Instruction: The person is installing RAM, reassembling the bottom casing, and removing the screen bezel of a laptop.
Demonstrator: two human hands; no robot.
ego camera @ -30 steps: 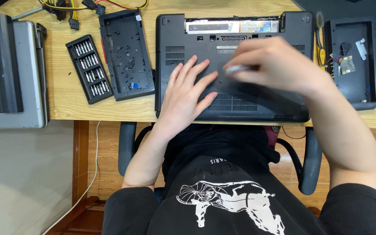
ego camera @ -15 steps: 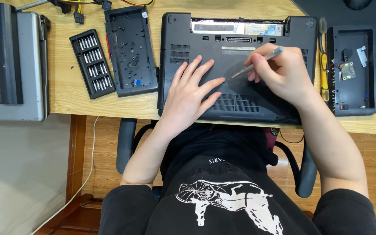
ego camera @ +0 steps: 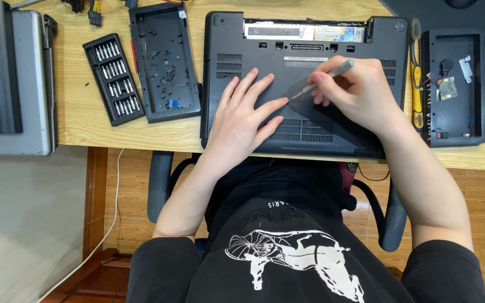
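Observation:
A dark grey laptop (ego camera: 265,50) lies upside down on the wooden desk (ego camera: 85,120), its bottom cover facing up. My left hand (ego camera: 242,118) rests flat on the cover with fingers spread, holding nothing. My right hand (ego camera: 360,92) grips a slim grey screwdriver (ego camera: 324,79) like a pen. Its tip touches the cover near the middle, close to my left fingertips.
A black bit set (ego camera: 113,78) and a black tray of small screws (ego camera: 164,62) lie left of the laptop. Another black tray with small parts (ego camera: 453,87) and a yellow-handled tool (ego camera: 416,95) lie to the right. A grey case (ego camera: 12,78) sits at far left.
My right hand has drawn back toward the right and tilted the screwdriver, so its tip now shows on the cover. The left hand has stayed flat in place.

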